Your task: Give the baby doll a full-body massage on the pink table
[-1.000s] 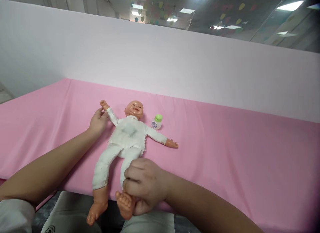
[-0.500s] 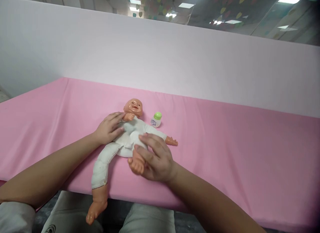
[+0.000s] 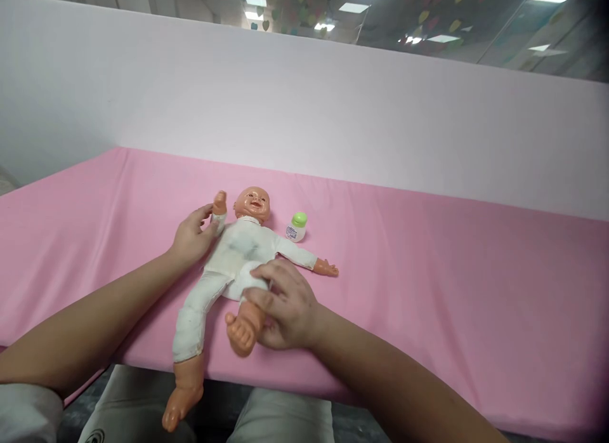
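- The right hand (image 3: 285, 306) is closed around one leg of a baby doll (image 3: 242, 252), just above the foot; the fingers are curled over the white trouser leg and the thumb lies beneath.
- That leg is bent up at the hip, so its bare foot (image 3: 240, 332) is turned sole-up just left of the right hand's knuckles.
- The left hand (image 3: 193, 237) is wrapped loosely around the doll's raised arm near the wrist, fingers on the white sleeve; the arm is held upright, with the small fist (image 3: 219, 202) above the fingertips.
- The doll lies on its back between the two hands, in a white suit, its head (image 3: 252, 205) pointing away from the person.
- Beyond the right hand, the doll's other arm is stretched out flat on the cloth, its hand (image 3: 326, 268) free.
- The doll's other leg is left straight, below the left hand, and hangs over the near edge of the pink cloth-covered table (image 3: 451, 284), its foot (image 3: 174, 411) dangling above the person's lap.
- A small white bottle with a green cap (image 3: 297, 227) stands upright just beside the doll's head, on the far side from the left hand, touching neither hand.
- A pale partition wall (image 3: 333, 106) rises behind the table.
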A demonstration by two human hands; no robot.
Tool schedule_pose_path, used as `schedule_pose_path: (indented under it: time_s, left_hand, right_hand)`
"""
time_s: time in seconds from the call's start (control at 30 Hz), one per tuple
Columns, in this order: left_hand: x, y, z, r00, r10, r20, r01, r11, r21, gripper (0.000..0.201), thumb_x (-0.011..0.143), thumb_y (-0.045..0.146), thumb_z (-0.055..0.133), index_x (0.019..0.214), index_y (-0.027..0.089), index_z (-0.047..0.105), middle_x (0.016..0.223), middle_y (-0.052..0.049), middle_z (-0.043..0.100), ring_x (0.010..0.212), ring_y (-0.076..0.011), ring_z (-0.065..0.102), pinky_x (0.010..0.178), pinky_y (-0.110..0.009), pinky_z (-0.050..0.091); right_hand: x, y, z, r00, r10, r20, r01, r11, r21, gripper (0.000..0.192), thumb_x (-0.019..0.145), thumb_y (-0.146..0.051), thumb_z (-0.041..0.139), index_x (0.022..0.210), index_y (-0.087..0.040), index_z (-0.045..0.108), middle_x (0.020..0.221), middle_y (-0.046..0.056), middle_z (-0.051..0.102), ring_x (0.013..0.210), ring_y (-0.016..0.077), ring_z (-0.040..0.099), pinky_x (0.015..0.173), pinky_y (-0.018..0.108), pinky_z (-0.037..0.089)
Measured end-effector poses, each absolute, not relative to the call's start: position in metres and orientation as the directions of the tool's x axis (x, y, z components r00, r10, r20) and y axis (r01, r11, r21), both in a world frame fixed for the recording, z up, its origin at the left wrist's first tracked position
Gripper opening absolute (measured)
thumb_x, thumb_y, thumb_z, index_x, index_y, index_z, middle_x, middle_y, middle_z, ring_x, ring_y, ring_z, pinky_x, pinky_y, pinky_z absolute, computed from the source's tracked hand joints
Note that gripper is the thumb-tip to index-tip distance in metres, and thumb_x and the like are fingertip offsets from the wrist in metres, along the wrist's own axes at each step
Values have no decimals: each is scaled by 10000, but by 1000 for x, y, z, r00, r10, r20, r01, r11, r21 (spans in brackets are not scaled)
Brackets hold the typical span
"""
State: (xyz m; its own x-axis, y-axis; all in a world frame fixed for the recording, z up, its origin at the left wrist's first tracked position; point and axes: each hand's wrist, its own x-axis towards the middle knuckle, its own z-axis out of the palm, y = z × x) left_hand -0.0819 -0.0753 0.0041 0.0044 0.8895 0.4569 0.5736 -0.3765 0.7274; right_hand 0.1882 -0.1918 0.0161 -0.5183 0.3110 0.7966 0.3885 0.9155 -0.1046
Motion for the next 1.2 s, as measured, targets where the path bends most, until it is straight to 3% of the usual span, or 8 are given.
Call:
schedule_pose_path:
  time_s: [0.2,0.33,0.47,0.63,0.8,0.9,1.07,1.2]
  left_hand:
    - [-108,-48,-5,-376,925,58,173,9,985,290,887,404,664,1023,149,674,944,-120,749,843,-250,719,808,-405,599]
    - [-105,-53,-8,-393,908,143,303,-19,953,332,917,437,636,1104,167,685,999,-115,762,880,-258,723,821,-403,581]
    - [-88,-71,-3,-114,897,427,575,-291,764,492,1004,488,547,1428,249,613,1296,-90,733,1094,-273,704,981,-425,547]
    - [-77,-77,-2,321,779,539,784,-538,309,507,1062,434,465,1519,254,592,1415,-110,674,1305,-327,592,1130,-500,450]
    - [-77,-74,-4,426,745,513,818,-559,133,483,1068,392,437,1510,312,616,1404,-107,678,1305,-351,566,1105,-551,441]
    - [-76,-75,-4,382,762,523,802,-555,222,485,1055,383,456,1503,293,616,1396,-103,686,1295,-331,587,1121,-525,440]
    - [-81,-72,-2,40,881,472,771,-327,547,536,1032,431,467,1527,235,534,1293,-126,733,1140,-336,683,989,-496,510]
    - [-98,-59,-3,-287,918,274,622,-39,782,486,952,468,578,1365,211,576,1172,-148,749,1000,-346,710,843,-460,528]
  right_hand:
    - [173,-210,15,-883,192,429,144,979,-143,248,743,-392,674,923,-225,636,864,21,589,704,172,519,684,338,509]
    - [173,-209,16,-897,227,378,157,965,-209,268,714,-397,677,905,-218,620,820,-2,571,676,159,500,637,315,498]
    - [182,-205,20,-744,204,636,127,978,-165,303,795,-348,655,1068,-220,634,963,45,672,779,183,622,709,344,562]
    - [195,-191,24,-449,230,863,359,931,-61,492,854,-274,735,1329,-260,607,1297,126,688,1102,279,700,950,475,611]
    - [201,-166,17,-396,593,701,600,745,-291,551,872,-193,692,1408,-256,585,1458,130,655,1328,334,648,1087,577,570]
    - [203,-162,13,-344,717,606,615,660,-431,570,882,-231,680,1437,-231,555,1449,149,663,1334,332,656,1053,559,601]
    - [200,-177,16,-441,440,783,437,867,-241,536,851,-274,685,1370,-240,554,1489,167,611,1346,345,622,1082,589,553]
    - [191,-197,23,-631,332,701,297,938,-177,346,803,-386,688,1122,-265,629,1207,98,704,1050,288,690,957,508,583]
